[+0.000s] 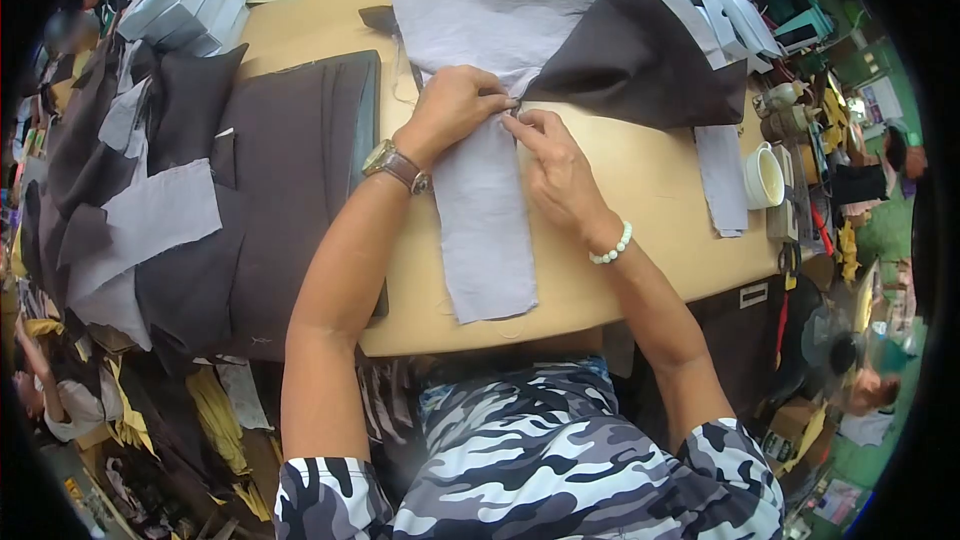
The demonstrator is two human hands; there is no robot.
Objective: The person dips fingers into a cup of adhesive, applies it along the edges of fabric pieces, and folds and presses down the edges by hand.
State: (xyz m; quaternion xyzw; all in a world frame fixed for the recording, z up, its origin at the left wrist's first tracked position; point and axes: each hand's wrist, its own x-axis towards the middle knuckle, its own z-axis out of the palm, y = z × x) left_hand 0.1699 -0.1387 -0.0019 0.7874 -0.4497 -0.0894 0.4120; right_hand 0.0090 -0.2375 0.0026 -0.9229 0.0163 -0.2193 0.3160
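My left hand (455, 112), with a watch (392, 162) on its wrist, pinches the edge of a fabric piece (490, 230) that is pale grey on top. My right hand (560, 168), wearing a bead bracelet (612, 244), pinches the same edge close to the left fingertips. A strip of this cloth hangs toward the table's front edge. Beyond my hands the pale cloth (500, 10) spreads wide and gathers at the pinched spot. A dark flap of fabric (640, 55) folds over to the right. The exact edge between my fingertips is hidden.
Dark folded fabric (290, 200) lies stacked on the left, with loose cut pieces (160, 210) over it. White boxes (185, 0) stand at the back left. A white cup (764, 178) and scissors (789, 262) are at the table's right edge. Other people are in the background.
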